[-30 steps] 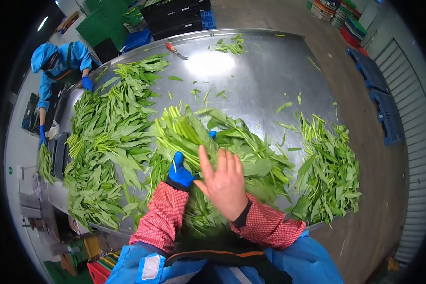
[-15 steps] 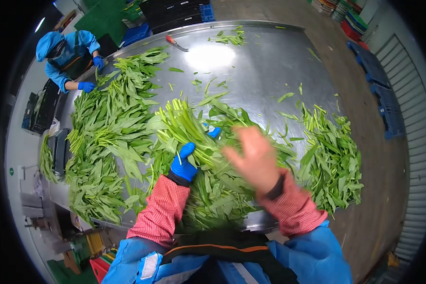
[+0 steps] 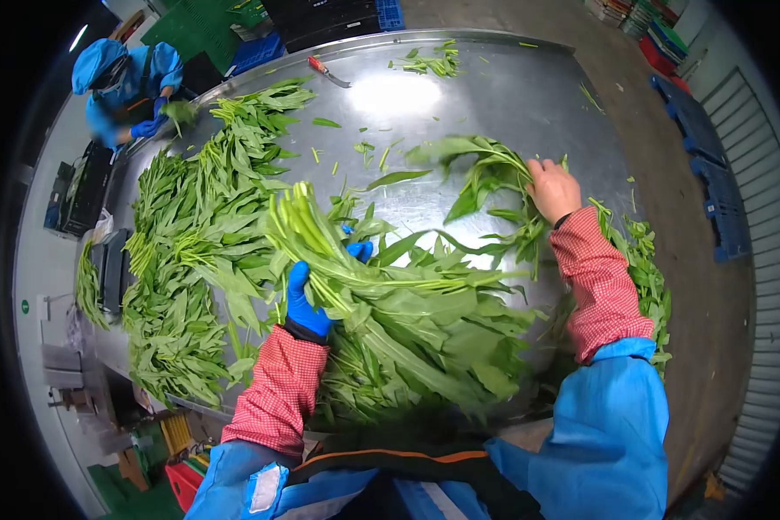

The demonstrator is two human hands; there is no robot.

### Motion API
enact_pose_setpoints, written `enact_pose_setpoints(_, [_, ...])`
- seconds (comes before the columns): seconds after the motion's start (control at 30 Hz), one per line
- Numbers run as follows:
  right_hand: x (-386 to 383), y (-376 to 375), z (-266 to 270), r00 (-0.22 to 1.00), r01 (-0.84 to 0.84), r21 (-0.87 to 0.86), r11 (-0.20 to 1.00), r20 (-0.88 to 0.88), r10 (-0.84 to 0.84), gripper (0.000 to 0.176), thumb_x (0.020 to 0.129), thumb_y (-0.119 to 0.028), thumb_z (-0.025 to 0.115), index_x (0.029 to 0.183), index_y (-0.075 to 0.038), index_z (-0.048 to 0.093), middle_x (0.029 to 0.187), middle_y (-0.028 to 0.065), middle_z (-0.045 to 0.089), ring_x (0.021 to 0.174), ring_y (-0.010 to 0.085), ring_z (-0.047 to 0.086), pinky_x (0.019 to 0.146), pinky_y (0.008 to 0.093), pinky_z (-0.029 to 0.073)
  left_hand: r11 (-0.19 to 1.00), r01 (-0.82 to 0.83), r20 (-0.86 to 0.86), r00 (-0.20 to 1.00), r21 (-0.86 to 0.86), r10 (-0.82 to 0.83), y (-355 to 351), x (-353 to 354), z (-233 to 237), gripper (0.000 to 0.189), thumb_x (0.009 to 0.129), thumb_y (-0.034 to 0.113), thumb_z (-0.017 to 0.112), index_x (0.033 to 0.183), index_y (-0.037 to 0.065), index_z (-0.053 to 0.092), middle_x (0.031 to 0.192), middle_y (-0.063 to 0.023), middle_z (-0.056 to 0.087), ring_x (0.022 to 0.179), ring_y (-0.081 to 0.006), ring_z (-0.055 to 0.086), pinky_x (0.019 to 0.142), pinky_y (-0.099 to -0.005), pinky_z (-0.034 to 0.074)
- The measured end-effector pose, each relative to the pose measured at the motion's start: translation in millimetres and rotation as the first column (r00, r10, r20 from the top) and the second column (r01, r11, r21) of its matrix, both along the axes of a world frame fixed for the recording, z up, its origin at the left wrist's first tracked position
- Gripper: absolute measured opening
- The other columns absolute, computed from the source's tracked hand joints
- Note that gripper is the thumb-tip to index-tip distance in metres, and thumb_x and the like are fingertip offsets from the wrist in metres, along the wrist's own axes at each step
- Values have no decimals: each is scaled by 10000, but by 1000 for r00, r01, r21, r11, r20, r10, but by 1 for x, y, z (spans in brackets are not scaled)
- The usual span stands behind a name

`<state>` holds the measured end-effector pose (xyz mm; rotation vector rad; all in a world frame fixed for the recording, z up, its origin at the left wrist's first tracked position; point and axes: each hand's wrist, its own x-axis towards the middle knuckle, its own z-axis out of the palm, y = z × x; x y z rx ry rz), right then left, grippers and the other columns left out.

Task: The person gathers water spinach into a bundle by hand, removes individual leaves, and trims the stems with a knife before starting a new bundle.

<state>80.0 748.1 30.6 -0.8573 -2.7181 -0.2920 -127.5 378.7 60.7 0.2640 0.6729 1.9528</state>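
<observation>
My left hand [image 3: 310, 305], in a blue glove, is closed around a thick bunch of leafy greens [image 3: 425, 321] that look like water spinach. Its pale cut stems point up and away, while the long leaves spread to the right toward me. My bare right hand [image 3: 553, 191] pinches a few loose leafy stems [image 3: 485, 169] over the right part of the metal table [image 3: 529, 95]. Their leaves trail left from my fingers and look slightly blurred. Partly behind my right forearm lies another heap of greens [image 3: 646, 269].
A broad pile of greens [image 3: 208, 195] covers the table's left side. Near the far edge rests a red-handled curved knife [image 3: 328, 72], with leaf scraps [image 3: 433, 61] to its right. A co-worker [image 3: 134, 87] in blue handles greens at the far left corner.
My right hand has moved right and away from the bunch and now has a few stems in it. The bunch in my left hand has shifted slightly left, its leaves fanned out more.
</observation>
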Motion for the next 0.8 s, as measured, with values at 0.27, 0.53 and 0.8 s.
enact_pose_setpoints(0.27, [-57,-108,92,947,-319,-713,624,-263,184,640,868,-545,527,1092,47,616,1018,239,604,942,362,592,834,428,468,984,173,36,985,-45,-171,30,6,10,633,876,251,578,1421,64,317,1387,-168,441,1266,-327,452,1083,-480,353])
enact_pose_setpoints(0.53, [-59,-125,82,872,-490,-836,249,-476,118,447,935,-349,474,1187,11,557,968,115,613,950,236,579,862,365,454,974,210,117,969,83,-218,20,-3,-18,545,888,134,551,1388,16,369,1368,-154,472,1248,-307,475,1080,-475,347])
enact_pose_setpoints(0.8, [25,-101,-3,994,-99,-946,308,-78,82,523,921,-470,465,1028,5,652,935,186,657,811,277,635,791,351,479,992,113,171,978,48,-120,-15,-20,-55,607,844,333,643,1354,73,443,1358,-168,482,1237,-354,470,1066,-539,348])
